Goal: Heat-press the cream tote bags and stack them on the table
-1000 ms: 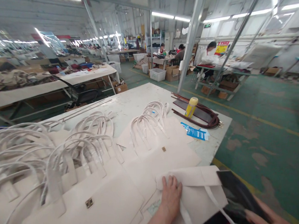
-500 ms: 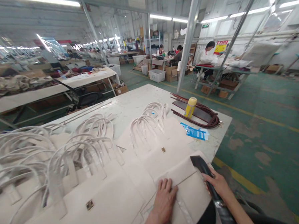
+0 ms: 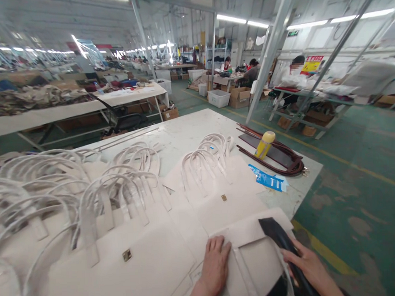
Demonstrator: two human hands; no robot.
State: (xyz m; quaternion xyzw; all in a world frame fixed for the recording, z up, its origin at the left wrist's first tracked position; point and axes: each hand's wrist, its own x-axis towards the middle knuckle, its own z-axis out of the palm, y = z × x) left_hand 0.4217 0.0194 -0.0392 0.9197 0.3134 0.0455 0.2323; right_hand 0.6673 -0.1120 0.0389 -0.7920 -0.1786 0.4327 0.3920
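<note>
bag panel: cream leather bag piece (image 3: 252, 246), lower centre of frame, lying flat at the near right corner of the counter (image 3: 190, 130), on top of other cream pieces
left hand: left hand (image 3: 215, 266) bottom centre, palm down, fingers spread flat and pressing the panel's left part; grips nothing
right hand: right hand (image 3: 306, 266) bottom right, fingers curled around a black liner piece (image 3: 282, 240); the grip is closed on it
black liner piece: dark, stiff-looking strip, its pointed end lying over the panel's upper right corner, the rest running down to the bottom edge under the right hand
strap: thin cream strap (image 3: 245, 273) running down the panel between the two hands
bag stacks: finished cream handbag fronts with looped handles (image 3: 121, 205) filling the left and centre of frame; small brass clasp (image 3: 126, 255) on the nearest one, another clasp (image 3: 224, 198) on the stack just above the panel
far right of counter: yellow bottle (image 3: 264, 144) lying tilted on a dark board with brown straps (image 3: 284, 159) coiled around it; blue packets (image 3: 267, 179) just below those
background: other worktables (image 3: 66, 110) upper left, cardboard boxes (image 3: 239, 97) upper centre, people seated at benches upper centre and upper right, green floor (image 3: 358, 192) on the right
</note>
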